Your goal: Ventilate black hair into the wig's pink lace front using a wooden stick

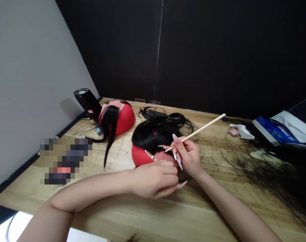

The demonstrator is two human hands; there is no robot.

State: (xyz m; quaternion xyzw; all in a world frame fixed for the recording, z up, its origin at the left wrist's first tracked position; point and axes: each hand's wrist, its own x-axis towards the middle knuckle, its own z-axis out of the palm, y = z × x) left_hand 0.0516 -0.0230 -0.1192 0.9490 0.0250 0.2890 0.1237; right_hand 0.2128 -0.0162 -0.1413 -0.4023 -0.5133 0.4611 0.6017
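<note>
Both hands are bent over the near red form, a little below the middle of the frame, its top covered with black hair. The right hand has the stick, its far end pointing up and to the right, its tip right down by the pink patch on the form's near side. I'd judge this to be fine point work at that patch, midway through. The next move seems to call for a small, steady turn of the tip without snagging strands; whether it is touching the patch I can't tell from here.

The right forearm rises from the lower right corner, the thumb and fingers pinching the stick like a pen, long nails angled out. The left arm comes in from the lower left, bent at the elbow, and lies across the front of the form. The left hand is turned back-up at bottom centre, fingers curled under against the form's near edge; what they grip, if anything, is hidden from me.

Left of centre sits a second form, beside a speaker.
</note>
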